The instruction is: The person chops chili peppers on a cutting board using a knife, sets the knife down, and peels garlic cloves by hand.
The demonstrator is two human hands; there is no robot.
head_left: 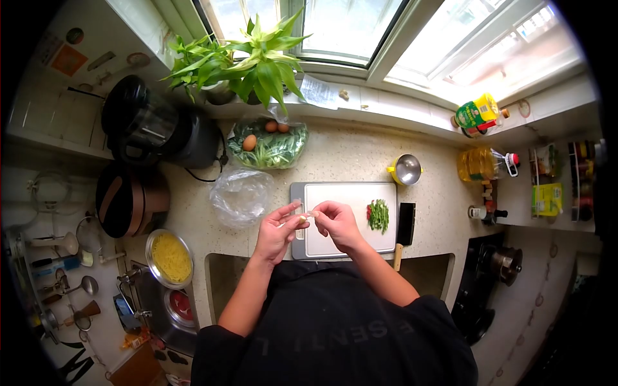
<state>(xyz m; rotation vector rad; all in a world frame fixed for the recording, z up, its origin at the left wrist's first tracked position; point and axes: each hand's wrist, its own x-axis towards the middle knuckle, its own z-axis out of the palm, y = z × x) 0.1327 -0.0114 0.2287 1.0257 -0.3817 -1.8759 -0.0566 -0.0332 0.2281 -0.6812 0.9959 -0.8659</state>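
Left hand [278, 230] and right hand [337, 225] are pinching a tiny pale piece [309, 215], hard to identify, over the cutting board [351, 193].

Before me, bright daylight enters through framed windows [351, 32] above a pale, speckled bench [351, 151]; tiled wall [48, 122] noted at left.

Black short-sleeved top [335, 312], faint dark lettering [380, 330] across front; forearms [250, 293] bare.
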